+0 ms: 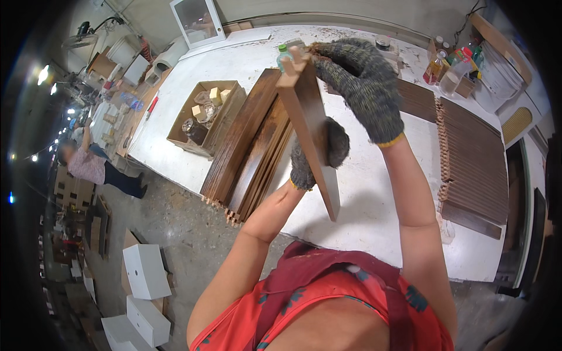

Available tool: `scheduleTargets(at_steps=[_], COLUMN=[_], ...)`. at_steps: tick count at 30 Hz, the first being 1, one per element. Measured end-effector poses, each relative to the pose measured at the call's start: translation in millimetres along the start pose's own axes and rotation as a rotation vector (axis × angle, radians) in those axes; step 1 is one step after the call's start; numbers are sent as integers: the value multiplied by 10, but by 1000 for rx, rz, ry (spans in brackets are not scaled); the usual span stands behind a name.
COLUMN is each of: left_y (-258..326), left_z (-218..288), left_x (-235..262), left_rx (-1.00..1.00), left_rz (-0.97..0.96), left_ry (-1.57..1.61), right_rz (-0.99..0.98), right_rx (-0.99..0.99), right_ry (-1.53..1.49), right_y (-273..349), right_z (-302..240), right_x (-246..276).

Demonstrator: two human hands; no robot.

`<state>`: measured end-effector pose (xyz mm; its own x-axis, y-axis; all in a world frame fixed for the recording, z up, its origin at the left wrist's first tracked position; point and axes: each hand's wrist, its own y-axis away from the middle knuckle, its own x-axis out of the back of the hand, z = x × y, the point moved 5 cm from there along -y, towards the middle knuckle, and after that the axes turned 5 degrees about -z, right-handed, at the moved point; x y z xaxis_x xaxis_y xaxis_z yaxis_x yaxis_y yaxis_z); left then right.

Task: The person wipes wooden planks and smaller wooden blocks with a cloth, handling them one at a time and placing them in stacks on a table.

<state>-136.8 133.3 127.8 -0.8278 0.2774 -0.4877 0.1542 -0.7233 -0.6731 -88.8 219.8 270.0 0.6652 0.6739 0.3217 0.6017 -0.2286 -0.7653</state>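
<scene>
My left hand (336, 142), in a dark knitted glove, grips a brown wooden board (310, 108) around its middle. The board stands tilted on edge, its pale tenon end pointing up and away from me. My gloved right hand (366, 82) is closed beside that far end. Its fingertips are pinched and stained brown; what they hold, if anything, I cannot make out. Left of the board lies a stack of dark brown boards (249, 140) with pale tenon ends. At the right, a long row of similar boards (474, 158) lies side by side.
Everything lies on a white worktable (363, 216). A wooden box (219, 126) holds a dark jar and pale blocks. Bottles (453, 73) stand at the back right, and a green-capped bottle (283, 55) behind the board. A white framed panel (198, 23) leans on the wall. Another person (93, 167) stands far left.
</scene>
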Motion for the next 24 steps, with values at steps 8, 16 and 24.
scheduleTargets(at_steps=[8,16,24], left_y=[-120,-162,34], left_z=[73,52,187], left_x=[95,109,273], left_rx=[27,-23,-143], left_rz=[-112,188,523], left_ry=[31,-86,-226], right_rz=[123,172,-20], right_rx=[-70,369,264], right_ry=[-553,386,306], right_y=[207,300,761], right_z=[-287,-640,-341], right_x=[94,8,-286])
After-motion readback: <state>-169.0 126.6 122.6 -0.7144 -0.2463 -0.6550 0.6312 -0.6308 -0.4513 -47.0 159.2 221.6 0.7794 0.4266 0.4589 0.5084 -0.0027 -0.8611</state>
